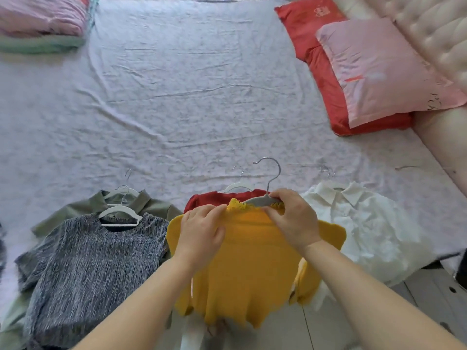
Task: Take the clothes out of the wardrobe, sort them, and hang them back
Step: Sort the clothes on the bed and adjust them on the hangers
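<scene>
1. at the near edge of the bed, the yellow top (252,261) is held up just above the red garment (209,199), and its hem hangs past the mattress edge over the floor (278,332).
2. the left hand (202,231) pinches the top's shoulder beside the neckline, with the fingers curled over the knit and the thumb against it.
3. the right hand (295,218) closes around one arm of the grey hanger (262,201) at the lacy collar, with the thumb on the fabric; the hook rises free above the knuckles.
4. the red garment lies on a white hanger (238,185), mostly covered by the yellow top.
5. to the left, a grey marled top (96,248) lies over an olive shirt (156,207), each on its own hanger; to the right lies a white shirt (358,218).
6. the pale sheet (177,97) is wrinkled and bare across the middle.
7. at far right, a pink pillow (379,72) rests on a red pillow (323,79) beside the tufted headboard (429,29); folded bedding (38,18) sits in the far left corner.
</scene>
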Demonstrator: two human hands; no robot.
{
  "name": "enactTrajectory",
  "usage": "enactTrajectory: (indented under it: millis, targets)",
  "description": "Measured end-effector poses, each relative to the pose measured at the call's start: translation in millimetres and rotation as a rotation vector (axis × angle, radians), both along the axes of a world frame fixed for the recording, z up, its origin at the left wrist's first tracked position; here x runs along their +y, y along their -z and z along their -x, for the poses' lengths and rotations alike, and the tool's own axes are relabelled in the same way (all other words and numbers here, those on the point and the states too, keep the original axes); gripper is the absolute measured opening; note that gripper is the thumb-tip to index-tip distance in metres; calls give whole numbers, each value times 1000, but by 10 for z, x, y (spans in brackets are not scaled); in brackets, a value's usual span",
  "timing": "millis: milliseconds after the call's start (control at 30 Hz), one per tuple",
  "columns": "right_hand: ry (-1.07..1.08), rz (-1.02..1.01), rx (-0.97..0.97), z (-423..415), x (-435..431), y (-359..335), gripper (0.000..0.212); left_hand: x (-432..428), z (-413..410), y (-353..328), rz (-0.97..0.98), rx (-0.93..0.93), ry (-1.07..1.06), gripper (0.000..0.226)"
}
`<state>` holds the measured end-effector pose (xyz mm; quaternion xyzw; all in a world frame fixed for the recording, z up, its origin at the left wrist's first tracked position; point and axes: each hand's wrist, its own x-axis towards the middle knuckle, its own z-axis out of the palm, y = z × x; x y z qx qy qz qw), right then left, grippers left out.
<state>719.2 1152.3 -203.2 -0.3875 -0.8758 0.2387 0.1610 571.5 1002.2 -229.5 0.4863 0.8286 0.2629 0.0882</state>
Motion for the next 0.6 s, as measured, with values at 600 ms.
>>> enactTrajectory:
  millis: [600]
  targets:
    - [-78, 202, -255, 1292, 1114, 1629, 30, 972, 909, 1399, 197, -201, -109, 48]
